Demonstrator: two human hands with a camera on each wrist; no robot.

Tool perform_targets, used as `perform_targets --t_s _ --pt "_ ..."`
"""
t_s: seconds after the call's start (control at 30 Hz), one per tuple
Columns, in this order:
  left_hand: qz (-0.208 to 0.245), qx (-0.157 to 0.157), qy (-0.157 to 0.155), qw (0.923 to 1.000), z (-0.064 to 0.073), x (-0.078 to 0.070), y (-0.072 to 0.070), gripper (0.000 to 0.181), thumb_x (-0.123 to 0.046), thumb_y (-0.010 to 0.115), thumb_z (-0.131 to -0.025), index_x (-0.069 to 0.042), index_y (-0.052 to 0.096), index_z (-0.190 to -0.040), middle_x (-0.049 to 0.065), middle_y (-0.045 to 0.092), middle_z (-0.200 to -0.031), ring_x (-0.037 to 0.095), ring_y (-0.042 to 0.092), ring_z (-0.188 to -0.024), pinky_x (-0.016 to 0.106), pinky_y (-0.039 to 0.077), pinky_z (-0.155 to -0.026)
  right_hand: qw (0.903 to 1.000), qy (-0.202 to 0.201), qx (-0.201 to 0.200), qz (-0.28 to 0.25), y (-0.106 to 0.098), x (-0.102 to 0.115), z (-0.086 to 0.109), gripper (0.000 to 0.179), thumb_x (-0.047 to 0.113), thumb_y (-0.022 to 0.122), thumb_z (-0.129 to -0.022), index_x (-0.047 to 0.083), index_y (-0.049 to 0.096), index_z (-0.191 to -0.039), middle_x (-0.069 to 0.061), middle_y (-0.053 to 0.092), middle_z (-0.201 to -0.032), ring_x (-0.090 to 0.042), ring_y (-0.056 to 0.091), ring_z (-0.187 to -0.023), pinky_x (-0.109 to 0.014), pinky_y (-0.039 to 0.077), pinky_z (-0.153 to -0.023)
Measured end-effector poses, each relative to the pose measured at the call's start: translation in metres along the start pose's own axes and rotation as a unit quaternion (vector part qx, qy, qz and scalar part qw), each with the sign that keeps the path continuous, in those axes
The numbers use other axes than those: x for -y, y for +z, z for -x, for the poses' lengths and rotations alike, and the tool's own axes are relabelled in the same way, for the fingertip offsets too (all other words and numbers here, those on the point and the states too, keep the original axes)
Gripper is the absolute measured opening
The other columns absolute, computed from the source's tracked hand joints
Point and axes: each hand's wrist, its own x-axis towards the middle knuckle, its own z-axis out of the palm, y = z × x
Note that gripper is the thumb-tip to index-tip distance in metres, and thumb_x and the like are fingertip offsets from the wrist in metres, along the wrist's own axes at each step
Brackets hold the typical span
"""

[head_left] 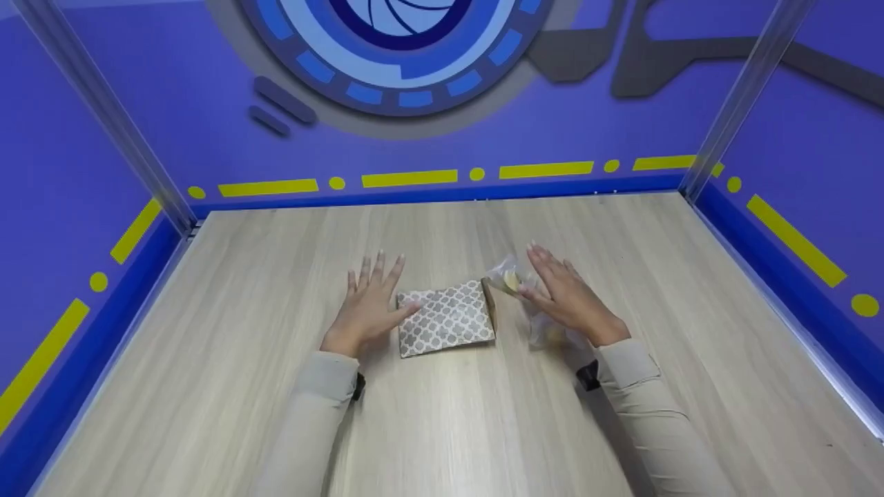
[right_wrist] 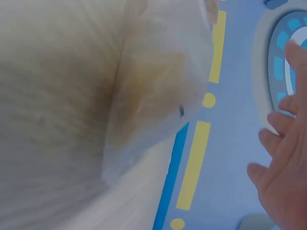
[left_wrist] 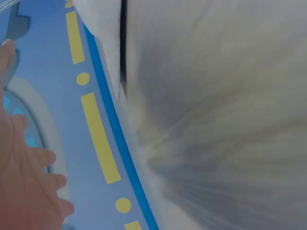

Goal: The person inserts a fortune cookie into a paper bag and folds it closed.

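Observation:
A small flat box (head_left: 445,317) with a grey and white lattice print lies mid-table; its brown side shows at the right. At its left edge is my left hand (head_left: 369,304), fingers straight and spread, the thumb overlapping the printed top. To the right of the box, a clear plastic bag (head_left: 545,331) with something yellowish inside lies partly hidden under my right hand (head_left: 570,297). That hand's fingers are extended, and it grips nothing. In the right wrist view the translucent bag (right_wrist: 158,91) looks large, with a tan shape showing through, and the right hand (right_wrist: 288,153) appears at the right.
The wood-grain table (head_left: 276,276) is walled by blue panels (head_left: 428,159) with yellow dashes at the back and sides. Metal posts (head_left: 746,90) stand at the back corners. Both forearms, in light sleeves (head_left: 311,414), reach in from the front edge.

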Motion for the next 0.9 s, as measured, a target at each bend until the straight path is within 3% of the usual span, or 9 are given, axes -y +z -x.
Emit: perform_targets --t_s 0.27,0.53,0.73,0.9 --pt "0.023 0.070 0.054 0.9958 -0.011 -0.010 0.011 0.081 -0.065 0.041 -0.083 -0.032 -0.002 -0.144 0.001 -0.007 -0.151 0.019 -0.006 -0.138 0.045 -0.001 -0.110 0.9965 -0.027 0.071 -0.037 0.007 0.010 -0.004 0.071 0.050 0.043 -0.090 0.016 0.014 -0.146 -0.006 0.015 -0.150 -0.025 0.016 -0.137 -0.047 0.007 -0.110" --pt "0.002 0.105 0.101 0.9894 -0.020 -0.028 0.017 0.083 -0.066 0.040 -0.082 -0.024 0.007 -0.146 0.002 0.006 -0.152 0.021 0.006 -0.139 0.048 0.009 -0.110 0.9914 -0.056 0.116 -0.021 0.017 0.022 -0.005 0.066 0.047 0.041 -0.092 0.016 0.018 -0.145 -0.004 0.016 -0.150 -0.026 0.017 -0.137 -0.052 0.011 -0.108" --pt "-0.022 0.130 0.117 0.9843 -0.026 -0.042 0.023 0.084 -0.068 0.036 -0.082 -0.022 0.009 -0.146 0.005 0.012 -0.151 0.023 0.010 -0.138 0.049 0.011 -0.109 0.9891 -0.064 0.131 -0.022 0.023 0.026 -0.007 0.062 0.044 0.042 -0.093 0.017 0.021 -0.145 -0.006 0.019 -0.150 -0.029 0.019 -0.136 -0.053 0.015 -0.107" --pt "-0.034 0.155 0.109 0.9814 -0.030 -0.051 0.028 0.081 -0.066 0.037 -0.083 -0.023 0.011 -0.146 0.003 0.011 -0.151 0.022 0.009 -0.138 0.049 0.010 -0.109 0.9862 -0.065 0.150 -0.027 0.027 0.028 -0.010 0.060 0.039 0.044 -0.093 0.015 0.022 -0.144 -0.011 0.019 -0.149 -0.031 0.019 -0.135 -0.052 0.017 -0.106"
